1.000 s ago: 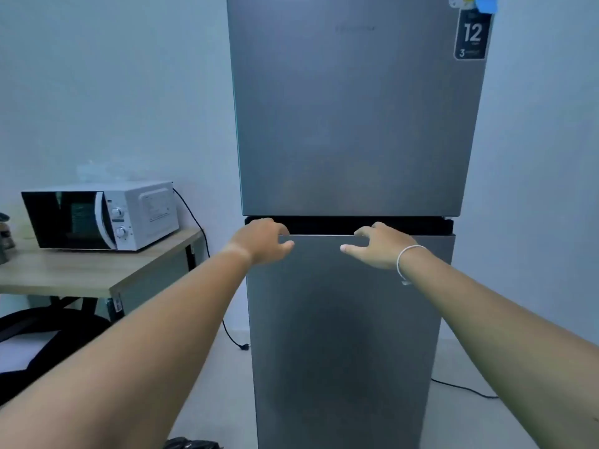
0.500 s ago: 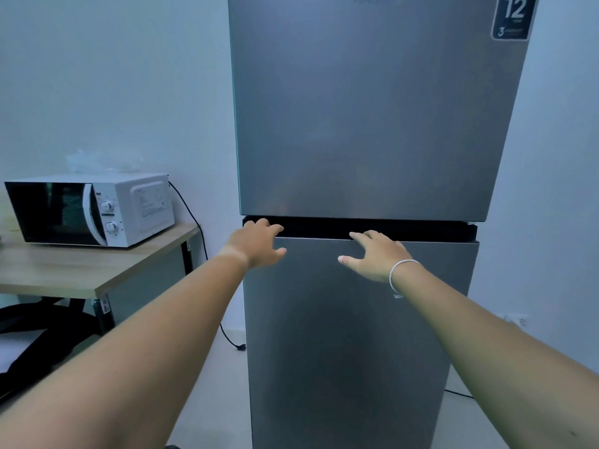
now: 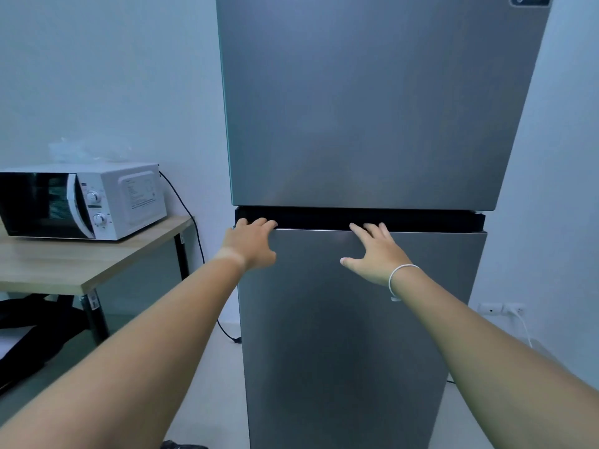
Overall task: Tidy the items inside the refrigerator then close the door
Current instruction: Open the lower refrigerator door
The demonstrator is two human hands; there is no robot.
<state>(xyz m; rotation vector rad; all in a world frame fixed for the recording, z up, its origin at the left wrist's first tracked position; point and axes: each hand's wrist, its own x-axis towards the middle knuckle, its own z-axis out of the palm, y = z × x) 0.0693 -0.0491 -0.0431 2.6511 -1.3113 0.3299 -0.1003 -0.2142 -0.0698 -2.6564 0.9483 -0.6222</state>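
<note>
A tall grey refrigerator (image 3: 366, 124) fills the middle of the view from 12 o'clock down to 6 o'clock, both of its doors shut. A dark recessed gap (image 3: 324, 218) runs across it between the upper door and the lower door (image 3: 356, 335), and both hands are at that gap. The left hand (image 3: 251, 244) sits at the lower door's top left corner, fingers curled over the door's upper edge into the dark slot, gripping it. The right hand (image 3: 377, 256), with a thin white bracelet (image 3: 396, 280) at its wrist, lies just to the 3 o'clock side of the left one, clearly apart from it; its fingers are spread, the tips reaching the same top edge, palm toward the door face and thumb pointing to 9 o'clock, closed on nothing. Out at 9 o'clock a white microwave (image 3: 84, 200) stands on a wooden table (image 3: 64, 270) against the wall, well apart from the hands, its black cord (image 3: 191, 222) hanging down beside the refrigerator's left side.
</note>
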